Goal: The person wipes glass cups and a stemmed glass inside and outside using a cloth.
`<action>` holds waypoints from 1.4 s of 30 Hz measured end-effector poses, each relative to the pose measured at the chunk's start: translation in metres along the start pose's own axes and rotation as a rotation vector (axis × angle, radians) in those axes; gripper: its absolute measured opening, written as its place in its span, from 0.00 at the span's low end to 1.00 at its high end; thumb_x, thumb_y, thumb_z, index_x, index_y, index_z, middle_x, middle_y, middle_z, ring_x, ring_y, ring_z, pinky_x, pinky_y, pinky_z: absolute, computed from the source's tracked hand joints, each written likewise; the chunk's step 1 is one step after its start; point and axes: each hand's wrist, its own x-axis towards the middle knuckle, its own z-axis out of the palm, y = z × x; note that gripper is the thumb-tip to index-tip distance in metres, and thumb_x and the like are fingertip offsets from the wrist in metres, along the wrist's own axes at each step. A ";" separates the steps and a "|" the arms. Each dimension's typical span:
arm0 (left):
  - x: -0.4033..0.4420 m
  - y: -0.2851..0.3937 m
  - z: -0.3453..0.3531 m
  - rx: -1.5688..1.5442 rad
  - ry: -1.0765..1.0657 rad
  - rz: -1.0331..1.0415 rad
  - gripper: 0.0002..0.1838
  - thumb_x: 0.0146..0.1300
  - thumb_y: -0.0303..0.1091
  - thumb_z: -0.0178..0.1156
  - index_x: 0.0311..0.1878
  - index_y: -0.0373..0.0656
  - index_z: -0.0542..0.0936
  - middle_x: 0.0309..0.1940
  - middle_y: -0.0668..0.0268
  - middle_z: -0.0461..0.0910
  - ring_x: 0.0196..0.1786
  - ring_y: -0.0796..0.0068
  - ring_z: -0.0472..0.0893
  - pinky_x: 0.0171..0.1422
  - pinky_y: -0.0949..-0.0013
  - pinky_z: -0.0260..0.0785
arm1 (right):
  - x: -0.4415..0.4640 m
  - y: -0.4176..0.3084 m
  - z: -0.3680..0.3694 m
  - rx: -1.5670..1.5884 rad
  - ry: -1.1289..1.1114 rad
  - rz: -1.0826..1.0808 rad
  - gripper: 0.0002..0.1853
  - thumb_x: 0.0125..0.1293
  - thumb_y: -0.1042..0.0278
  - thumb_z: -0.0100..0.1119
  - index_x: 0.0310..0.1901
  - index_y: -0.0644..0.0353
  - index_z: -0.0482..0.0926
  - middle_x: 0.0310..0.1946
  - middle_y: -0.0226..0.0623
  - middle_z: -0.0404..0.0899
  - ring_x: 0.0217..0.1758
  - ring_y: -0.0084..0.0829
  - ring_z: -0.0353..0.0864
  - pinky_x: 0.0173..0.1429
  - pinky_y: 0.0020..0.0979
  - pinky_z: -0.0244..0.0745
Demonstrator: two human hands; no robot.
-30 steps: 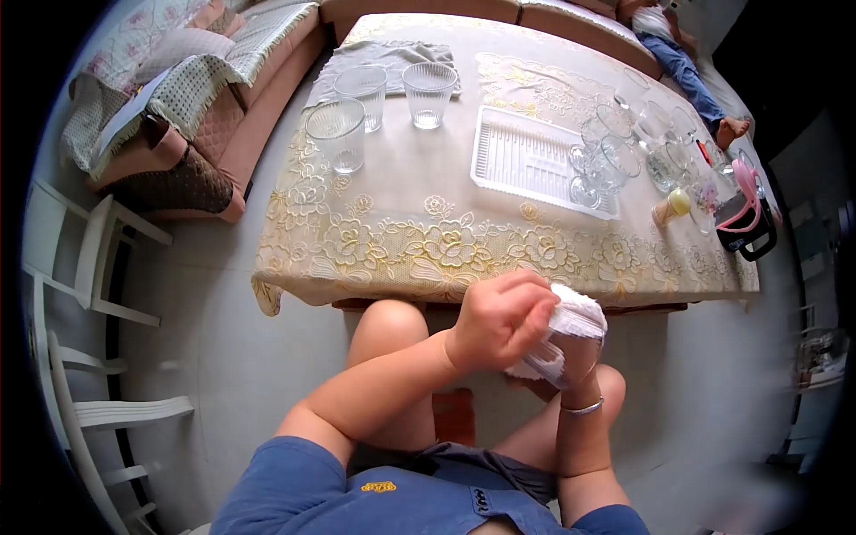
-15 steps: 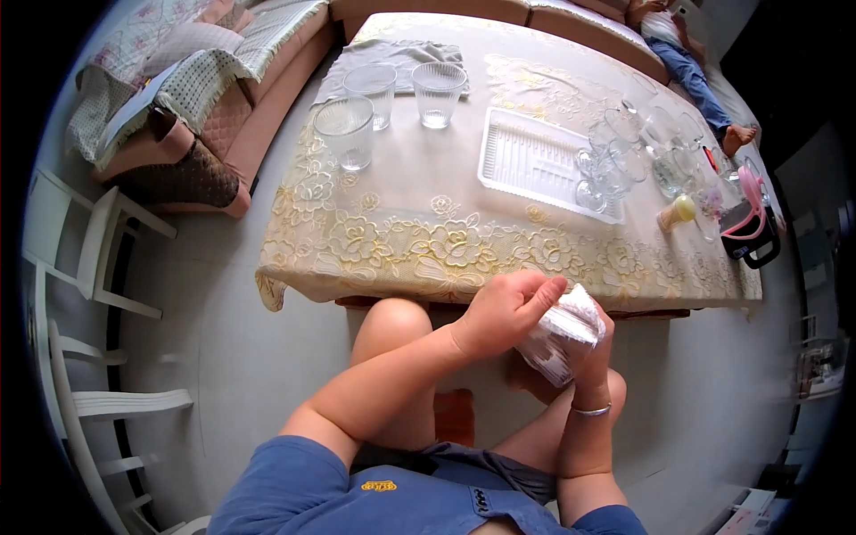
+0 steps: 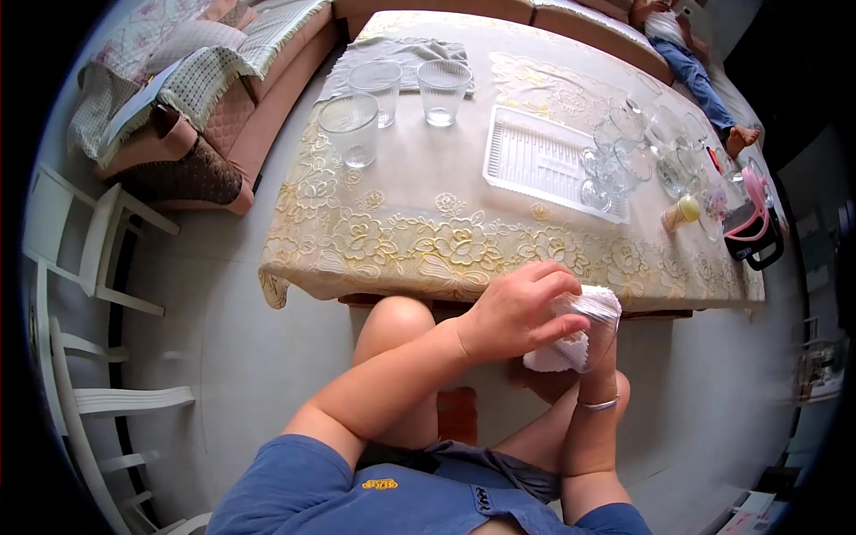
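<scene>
A clear ribbed glass (image 3: pixel 580 332) is held above my lap, just off the table's front edge. A white cloth (image 3: pixel 555 355) is wrapped against it and hides part of its outline. My left hand (image 3: pixel 522 308) reaches over from the left, thumb and fingers closed on the cloth and glass. From the right side, my right hand (image 3: pixel 604 352), with a silver bangle at the wrist, grips the glass; its fingers are partly hidden by glass and cloth.
The lace-covered table (image 3: pixel 401 192) bears several ribbed glasses (image 3: pixel 350 134), a white plastic tray (image 3: pixel 526 178), a grey cloth (image 3: pixel 406 55), stemmed glassware (image 3: pixel 615 152), a yellow-capped jar (image 3: pixel 680 214) and a pink-handled item (image 3: pixel 756 209). A person (image 3: pixel 682 62) sits beyond; white chairs (image 3: pixel 125 241) stand left.
The glass and cloth have turned and shifted slightly right in my hands. My left fingers have spread wider over them, and more of the white cloth shows below.
</scene>
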 end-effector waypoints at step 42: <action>-0.010 -0.002 0.033 -0.239 0.132 -0.156 0.47 0.49 0.49 0.65 0.64 0.37 0.50 0.59 0.54 0.61 0.63 0.62 0.60 0.67 0.62 0.49 | -0.012 -0.001 0.040 0.372 0.163 0.085 0.32 0.60 0.62 0.56 0.62 0.61 0.53 0.60 0.41 0.60 0.63 0.36 0.60 0.66 0.36 0.54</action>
